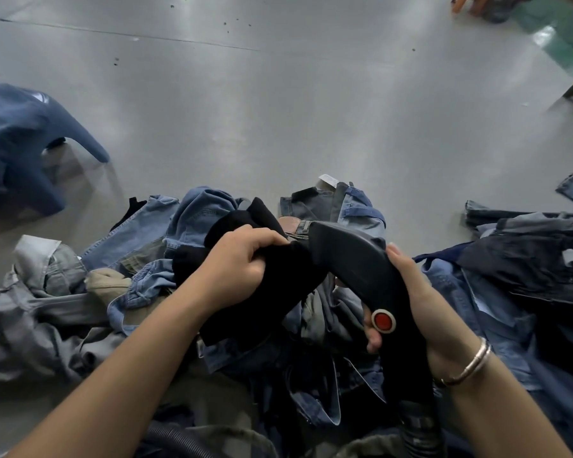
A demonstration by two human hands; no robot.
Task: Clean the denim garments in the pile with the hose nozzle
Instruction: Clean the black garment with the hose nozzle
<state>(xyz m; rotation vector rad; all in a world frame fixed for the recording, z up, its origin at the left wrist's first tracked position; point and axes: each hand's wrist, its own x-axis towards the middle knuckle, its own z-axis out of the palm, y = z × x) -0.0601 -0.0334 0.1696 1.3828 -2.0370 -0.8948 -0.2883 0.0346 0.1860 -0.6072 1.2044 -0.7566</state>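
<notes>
Black cloth bunched in one hand, black nozzle gripped in the other, above a heap of denim.

Black garment (272, 292) is clutched in the left hand (239, 269), fingers curled tight into its folds, and it hangs over the pile of denim garments (166, 233) spread across the grey floor (278, 110). The right hand (420, 309) wraps round the handle of the hose nozzle (361, 269), thumb lying just beside the red button (383, 320); the nozzle's broad head touches the black cloth. A metal bangle (470, 365) circles the right wrist. A ribbed hose (417, 428) runs down from the handle. Off to the left, well apart from the pile, dark blue denim (17, 143) lies draped over something hidden.
</notes>
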